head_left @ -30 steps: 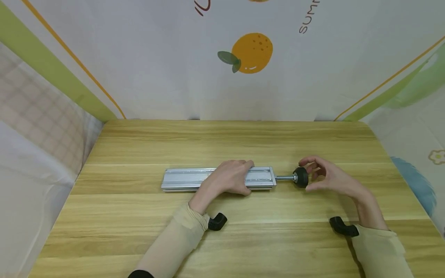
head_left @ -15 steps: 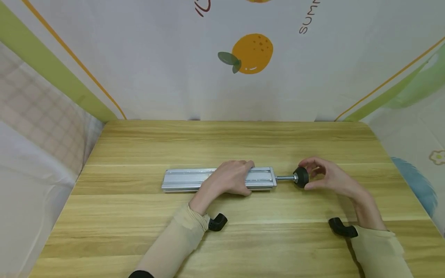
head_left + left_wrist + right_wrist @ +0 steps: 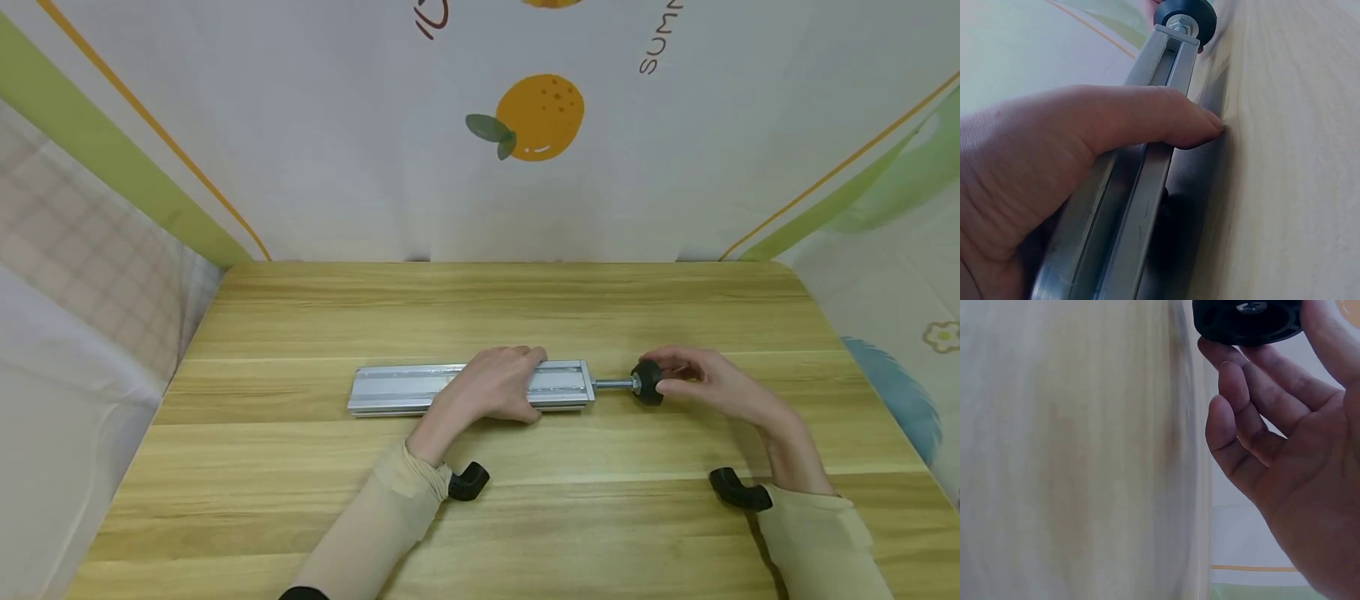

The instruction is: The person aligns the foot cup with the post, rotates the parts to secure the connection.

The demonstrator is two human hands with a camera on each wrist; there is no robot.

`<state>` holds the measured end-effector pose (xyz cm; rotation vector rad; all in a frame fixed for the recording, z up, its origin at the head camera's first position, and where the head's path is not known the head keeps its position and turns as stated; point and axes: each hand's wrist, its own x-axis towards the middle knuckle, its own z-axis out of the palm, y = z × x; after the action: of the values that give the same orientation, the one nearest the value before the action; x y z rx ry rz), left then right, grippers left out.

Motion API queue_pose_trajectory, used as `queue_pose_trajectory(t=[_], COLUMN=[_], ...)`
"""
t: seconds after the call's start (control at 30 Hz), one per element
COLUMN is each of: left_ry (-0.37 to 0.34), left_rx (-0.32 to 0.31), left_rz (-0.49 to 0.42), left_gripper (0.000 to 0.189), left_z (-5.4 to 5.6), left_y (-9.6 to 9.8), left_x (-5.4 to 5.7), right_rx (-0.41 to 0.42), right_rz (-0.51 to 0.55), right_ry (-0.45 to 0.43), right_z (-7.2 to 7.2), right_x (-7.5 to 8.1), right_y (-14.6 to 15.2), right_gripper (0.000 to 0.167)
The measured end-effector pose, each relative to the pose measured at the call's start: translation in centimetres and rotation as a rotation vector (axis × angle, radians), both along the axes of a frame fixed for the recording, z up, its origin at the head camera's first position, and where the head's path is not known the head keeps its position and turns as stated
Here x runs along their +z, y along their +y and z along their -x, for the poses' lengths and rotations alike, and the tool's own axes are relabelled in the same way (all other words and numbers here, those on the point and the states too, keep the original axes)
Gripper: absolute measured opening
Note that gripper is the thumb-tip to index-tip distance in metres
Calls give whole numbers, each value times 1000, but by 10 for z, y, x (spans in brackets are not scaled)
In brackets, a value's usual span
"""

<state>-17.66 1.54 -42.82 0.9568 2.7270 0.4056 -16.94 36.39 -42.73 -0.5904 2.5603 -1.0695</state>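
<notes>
A silver aluminium extrusion profile (image 3: 405, 388) lies lengthwise across the table. From the end plate at its right end sticks a threaded rod (image 3: 615, 384), which carries a black round levelling foot (image 3: 648, 383) with a nut at its neck. My left hand (image 3: 491, 383) grips the profile from above near its right end; in the left wrist view the thumb (image 3: 1191, 122) comes down over its near side. My right hand (image 3: 712, 383) pinches the foot's rim between thumb and fingers. The right wrist view shows the foot's hollow underside with a screw head, the other fingers (image 3: 1235, 431) curled below it.
The wood-grain table (image 3: 300, 500) reaches back to a white curtain (image 3: 337, 167) printed with an orange. More fabric hangs at the left and right sides. A black curved mount (image 3: 469, 482) sits at the left wrist, and another mount (image 3: 738, 490) at the right.
My right hand's thumb and fingers have drawn together on the foot and shifted a little round its rim. The left hand and the profile have stayed in place.
</notes>
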Motion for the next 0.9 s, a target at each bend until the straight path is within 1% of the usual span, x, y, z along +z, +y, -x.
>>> queue_pose_trajectory(t=[0.13,0.4,0.63,0.9], left_ry=[0,-2,8,18], left_rx=[1,11,14,12], left_rz=[1,3,4,-1], left_gripper=[77,78,77,78], left_z=[0,0,0,-1], left_y=[0,0,0,0], left_x=[0,0,-1,-1], right_rx=[4,20,22,0], right_rz=[-28,-17,-37,-62], right_ry=[-17,-48,-56,-72], right_z=[-1,1,3,2], right_x=[0,0,2,4], right_y=[1,1,-1,-1], right_gripper=[40,40,42,46])
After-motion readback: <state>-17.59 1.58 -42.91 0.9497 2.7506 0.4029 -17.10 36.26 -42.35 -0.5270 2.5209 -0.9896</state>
